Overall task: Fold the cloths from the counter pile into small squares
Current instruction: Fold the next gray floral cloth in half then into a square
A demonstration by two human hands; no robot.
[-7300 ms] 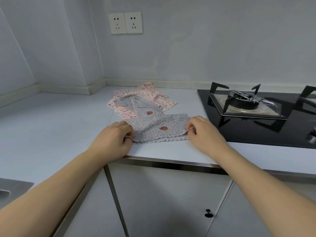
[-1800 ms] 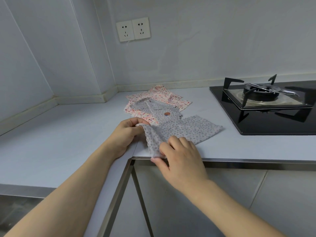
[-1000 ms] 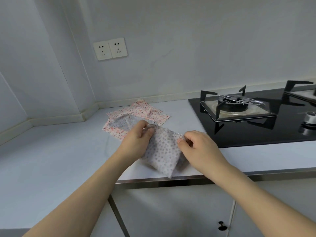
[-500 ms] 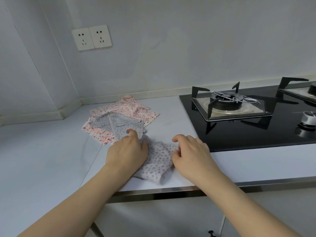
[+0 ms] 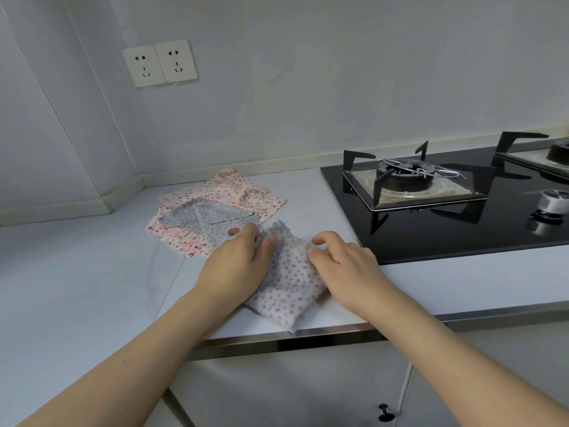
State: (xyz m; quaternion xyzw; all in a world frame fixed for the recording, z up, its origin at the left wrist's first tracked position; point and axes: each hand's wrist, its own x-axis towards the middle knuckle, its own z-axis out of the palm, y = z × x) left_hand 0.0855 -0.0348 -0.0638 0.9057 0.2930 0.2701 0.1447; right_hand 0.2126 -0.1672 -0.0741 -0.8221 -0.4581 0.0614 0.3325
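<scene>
From the head camera, a pale grey counter [image 5: 92,272] runs along a corner of plain light walls, with a low skirting strip where wall meets surface and a metal edge along its front. A folded grey dotted cloth [image 5: 288,288] lies near that front edge, one corner reaching almost to the metal strip. The left hand [image 5: 237,263] lies flat on the cloth's left side, fingers straight and pressing down. The right hand [image 5: 341,260] rests on the cloth's right side with fingers loosely bent; whether they pinch the fabric cannot be told. Just behind the left hand sits the pile [image 5: 215,211]: pink flowered cloths spread underneath and another grey dotted cloth on top, near the wall corner. To the right, a black glass stove [image 5: 462,229] is set into the counter, with a burner [image 5: 403,177] under dark pan supports and a round knob [image 5: 554,201]. A double white wall socket [image 5: 160,63] is mounted above the pile. Below the counter are pale cabinet doors [image 5: 308,389].
</scene>
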